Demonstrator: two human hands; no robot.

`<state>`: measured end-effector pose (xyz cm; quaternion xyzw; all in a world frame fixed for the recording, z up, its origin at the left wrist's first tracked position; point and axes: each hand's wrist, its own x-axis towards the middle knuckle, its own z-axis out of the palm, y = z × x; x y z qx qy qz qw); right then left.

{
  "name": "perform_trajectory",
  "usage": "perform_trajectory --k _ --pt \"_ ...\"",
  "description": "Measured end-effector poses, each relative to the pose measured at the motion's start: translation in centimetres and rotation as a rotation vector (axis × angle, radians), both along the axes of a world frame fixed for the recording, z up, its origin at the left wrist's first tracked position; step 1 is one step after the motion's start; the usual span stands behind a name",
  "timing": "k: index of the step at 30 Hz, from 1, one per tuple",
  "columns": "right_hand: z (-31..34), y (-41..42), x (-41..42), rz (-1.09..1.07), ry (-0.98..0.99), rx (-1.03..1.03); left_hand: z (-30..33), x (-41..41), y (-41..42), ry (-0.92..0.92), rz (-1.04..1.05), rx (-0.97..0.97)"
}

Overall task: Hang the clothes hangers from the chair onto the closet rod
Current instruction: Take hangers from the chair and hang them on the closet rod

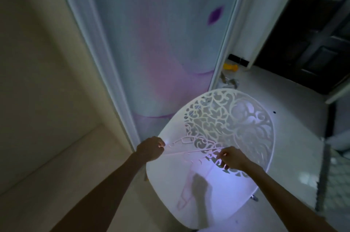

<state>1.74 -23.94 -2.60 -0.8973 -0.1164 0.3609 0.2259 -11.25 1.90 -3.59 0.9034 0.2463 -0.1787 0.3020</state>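
Between our two hands a thin white clothes hanger (191,151) is stretched over the white chair (214,184), lifted just clear of the seat. Our left hand (150,148) has its fingers curled round the hanger's left end, and our right hand (233,158) pinches the right end between thumb and fingertips, so both grips are closed on the same piece. From the left grip a straight bar runs to the right grip, and a curved, notched arm rises above it toward the chair's carved openwork back (233,120). Below the grips, on the bright patch of the seat, we see the shadows of the hanger and of the right hand. We think only one hanger is held, though the light is dim and the pale plastic blends with the chair, so we cannot be sure. Beyond the left grip stands a white frame (106,72), with a pale blue and pink sliding closet door (161,42) behind the chair. Past the right grip, far up on the floor (284,95), lies a yellow object (230,67) beside some small clutter, near a dark panelled door (322,33).
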Motion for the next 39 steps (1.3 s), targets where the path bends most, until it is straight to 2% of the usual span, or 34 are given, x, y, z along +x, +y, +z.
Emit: perform_trajectory --k 5,11,14,18,20,22,26,29,32,34,37,39 --pt "-10.0 1.3 2.3 -0.101 0.211 -0.164 -9.0 5.0 -0.1 0.025 0.047 0.027" --pt "-22.9 3.9 1.4 -0.068 0.27 -0.348 -21.5 8.7 1.0 0.057 0.004 0.116" --pt "-27.2 5.7 -0.5 -0.052 0.121 -0.47 -26.0 9.7 0.9 0.111 -0.035 0.133" --pt "-29.0 7.7 -0.9 -0.207 0.004 -0.512 -29.3 10.1 0.0 0.067 -0.027 0.282" --pt "-29.4 8.1 0.0 -0.18 0.008 -0.524 -29.2 10.1 -0.4 0.039 -0.05 0.43" --pt "-29.4 8.1 0.8 -0.129 0.019 -0.524 -28.7 10.3 -0.3 0.042 -0.047 0.452" --pt "-27.9 6.5 1.0 -0.177 0.058 -0.44 -26.9 10.1 0.0 0.068 0.033 0.107" --pt "-26.5 4.6 1.0 -0.295 0.247 -0.306 -24.8 9.8 -0.4 0.085 0.0 -0.039" --pt "-22.6 3.0 1.3 -0.512 0.438 -0.108 -21.1 9.9 -1.8 -0.006 0.053 -0.247" --pt "-19.7 1.9 1.1 -0.511 0.59 -0.047 -18.2 10.1 -3.2 -0.043 0.084 -0.305" --pt "-16.4 0.7 1.0 -0.53 0.586 -0.004 -15.1 10.3 -3.9 -0.039 0.125 -0.266" --pt "-14.5 0.8 0.6 -0.532 0.585 0.014 -14.2 10.4 -4.4 -0.042 0.15 -0.331"
